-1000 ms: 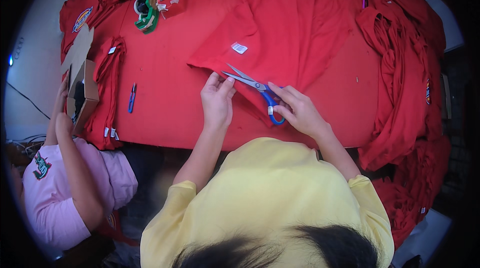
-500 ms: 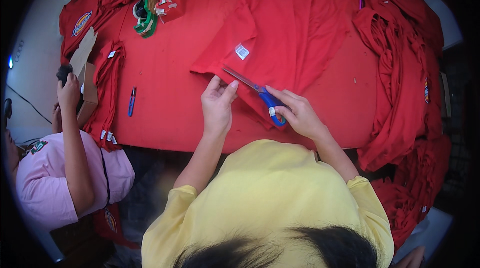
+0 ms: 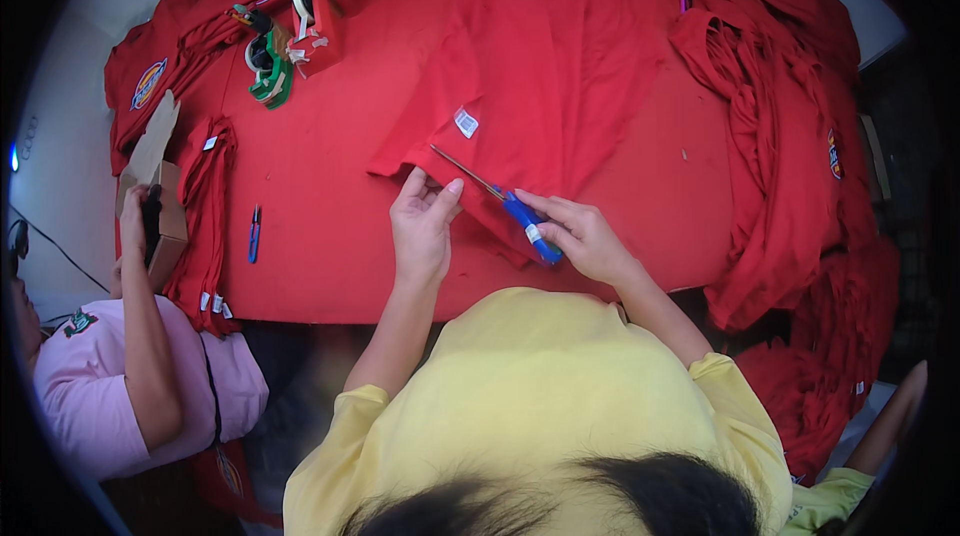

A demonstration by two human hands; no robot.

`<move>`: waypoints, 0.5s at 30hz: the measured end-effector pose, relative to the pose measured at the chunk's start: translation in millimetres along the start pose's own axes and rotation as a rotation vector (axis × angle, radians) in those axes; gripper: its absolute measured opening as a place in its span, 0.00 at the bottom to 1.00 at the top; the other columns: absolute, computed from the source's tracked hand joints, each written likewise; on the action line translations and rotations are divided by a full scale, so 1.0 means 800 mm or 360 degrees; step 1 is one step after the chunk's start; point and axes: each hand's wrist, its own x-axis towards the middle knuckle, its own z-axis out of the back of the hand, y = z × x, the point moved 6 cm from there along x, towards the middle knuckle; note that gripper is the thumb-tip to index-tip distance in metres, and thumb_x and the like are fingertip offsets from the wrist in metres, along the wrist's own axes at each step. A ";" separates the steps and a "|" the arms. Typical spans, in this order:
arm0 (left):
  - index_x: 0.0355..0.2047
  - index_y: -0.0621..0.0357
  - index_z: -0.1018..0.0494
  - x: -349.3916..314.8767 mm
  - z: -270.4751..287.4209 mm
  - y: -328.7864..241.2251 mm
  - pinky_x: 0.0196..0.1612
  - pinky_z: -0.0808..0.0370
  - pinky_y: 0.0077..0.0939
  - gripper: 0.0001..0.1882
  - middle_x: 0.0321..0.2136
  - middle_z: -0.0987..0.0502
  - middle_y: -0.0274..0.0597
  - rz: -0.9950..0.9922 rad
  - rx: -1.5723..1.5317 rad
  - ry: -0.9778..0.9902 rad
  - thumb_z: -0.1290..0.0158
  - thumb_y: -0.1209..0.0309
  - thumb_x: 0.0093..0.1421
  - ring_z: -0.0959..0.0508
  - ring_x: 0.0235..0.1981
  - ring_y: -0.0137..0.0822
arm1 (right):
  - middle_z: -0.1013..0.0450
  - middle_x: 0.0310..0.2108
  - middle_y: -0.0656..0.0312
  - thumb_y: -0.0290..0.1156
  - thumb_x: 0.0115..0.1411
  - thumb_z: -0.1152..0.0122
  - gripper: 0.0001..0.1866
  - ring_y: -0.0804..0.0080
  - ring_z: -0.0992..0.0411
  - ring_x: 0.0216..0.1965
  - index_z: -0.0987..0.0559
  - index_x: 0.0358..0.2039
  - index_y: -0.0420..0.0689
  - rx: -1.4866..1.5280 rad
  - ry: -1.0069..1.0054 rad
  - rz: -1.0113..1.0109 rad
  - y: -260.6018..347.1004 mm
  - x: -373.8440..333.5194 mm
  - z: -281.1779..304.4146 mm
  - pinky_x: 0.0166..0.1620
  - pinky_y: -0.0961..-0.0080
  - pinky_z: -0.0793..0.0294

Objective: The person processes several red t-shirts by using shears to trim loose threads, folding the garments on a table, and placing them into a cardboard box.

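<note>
left hand [image 3: 424, 234]: half-curled, pinching | right hand [image 3: 583, 239]: curled in a grip | forearms [image 3: 397, 336]: both angled inward

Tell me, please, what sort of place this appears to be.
Probably a garment workshop: heaped red fabric garments lie at the right, the person's right hand holds blue-handled metal scissors, and a green plastic tape dispenser stands nearby.

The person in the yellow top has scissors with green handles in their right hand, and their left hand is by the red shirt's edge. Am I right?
Nope: the head view shows blue handles, not green, on the scissors in the right hand. The left hand is by the edge of the red shirt.
</note>
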 end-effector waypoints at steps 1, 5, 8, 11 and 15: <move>0.53 0.65 0.34 -0.001 -0.001 -0.001 0.41 0.25 0.20 0.20 0.39 0.26 0.38 -0.0005 0.0023 0.0023 0.48 0.81 0.59 0.25 0.39 0.26 | 0.28 0.34 0.58 0.23 0.62 0.52 0.24 0.70 0.28 0.35 0.33 0.60 0.44 0.0260 0.0055 -0.0176 -0.006 -0.002 -0.002 0.42 0.75 0.28; 0.52 0.63 0.33 -0.005 -0.019 -0.009 0.38 0.28 0.16 0.20 0.38 0.26 0.36 -0.0009 -0.0023 0.0023 0.47 0.82 0.59 0.26 0.37 0.23 | 0.28 0.40 0.58 0.23 0.61 0.49 0.26 0.70 0.28 0.41 0.36 0.61 0.41 0.0829 0.0063 -0.0332 0.000 -0.010 0.006 0.46 0.73 0.26; 0.49 0.63 0.32 -0.009 -0.034 0.000 0.36 0.30 0.16 0.18 0.33 0.31 0.31 -0.0012 0.0116 0.0232 0.46 0.83 0.57 0.30 0.32 0.21 | 0.35 0.52 0.56 0.22 0.55 0.41 0.37 0.70 0.31 0.49 0.45 0.63 0.41 0.0660 -0.0183 0.0399 0.010 0.000 0.020 0.53 0.71 0.30; 0.40 0.69 0.31 -0.018 -0.045 -0.002 0.39 0.32 0.18 0.11 0.36 0.41 0.34 -0.0258 0.0720 0.0379 0.46 0.83 0.55 0.32 0.34 0.25 | 0.39 0.57 0.52 0.21 0.52 0.42 0.37 0.63 0.37 0.58 0.43 0.63 0.44 0.0082 -0.0493 0.0780 0.063 0.026 0.020 0.59 0.68 0.37; 0.53 0.65 0.38 0.009 -0.039 0.017 0.52 0.32 0.26 0.19 0.51 0.34 0.44 -0.0387 0.0149 0.0420 0.56 0.79 0.61 0.29 0.50 0.33 | 0.35 0.51 0.49 0.17 0.51 0.50 0.33 0.54 0.34 0.54 0.39 0.60 0.45 0.0150 -0.0688 0.0850 0.104 0.044 0.023 0.56 0.66 0.35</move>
